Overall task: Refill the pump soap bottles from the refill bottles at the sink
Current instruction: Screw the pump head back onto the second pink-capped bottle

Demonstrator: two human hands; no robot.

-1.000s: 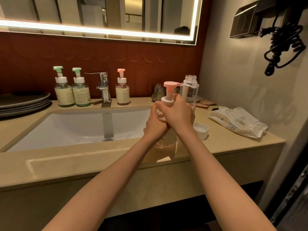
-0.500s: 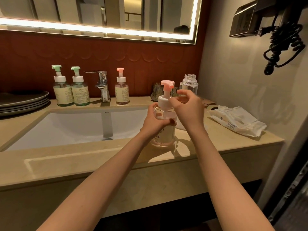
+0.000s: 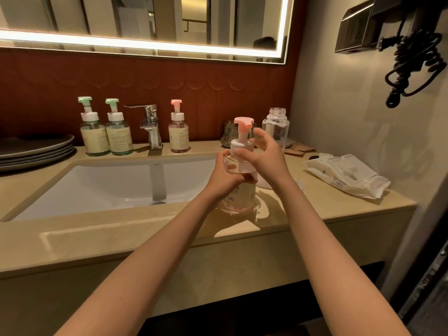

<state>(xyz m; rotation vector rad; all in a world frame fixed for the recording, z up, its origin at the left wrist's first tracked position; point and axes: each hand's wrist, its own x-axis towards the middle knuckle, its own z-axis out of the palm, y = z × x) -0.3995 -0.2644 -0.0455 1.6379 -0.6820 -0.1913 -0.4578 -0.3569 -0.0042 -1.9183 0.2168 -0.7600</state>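
Observation:
A clear soap bottle (image 3: 238, 196) with a pink pump head (image 3: 243, 124) stands on the counter right of the sink. My left hand (image 3: 224, 175) grips the bottle's upper body. My right hand (image 3: 263, 155) holds the white pump collar (image 3: 238, 146), thumb on its front and fingers curled behind. An uncapped clear refill bottle (image 3: 276, 127) stands just behind my right hand. At the back stand two green-pump bottles (image 3: 94, 132) (image 3: 118, 132) left of the faucet and another pink-pump bottle (image 3: 179, 133) right of it.
The white sink basin (image 3: 109, 185) lies to the left, with a chrome faucet (image 3: 151, 124) behind it. Stacked dark plates (image 3: 34, 151) sit at far left. A pack of wet wipes (image 3: 349, 174) lies on the right. A coiled black cord (image 3: 412, 59) hangs on the right wall.
My right hand has shifted from covering the pump collar to holding it with the thumb in front and fingers spread behind. The left hand stays on the bottle.

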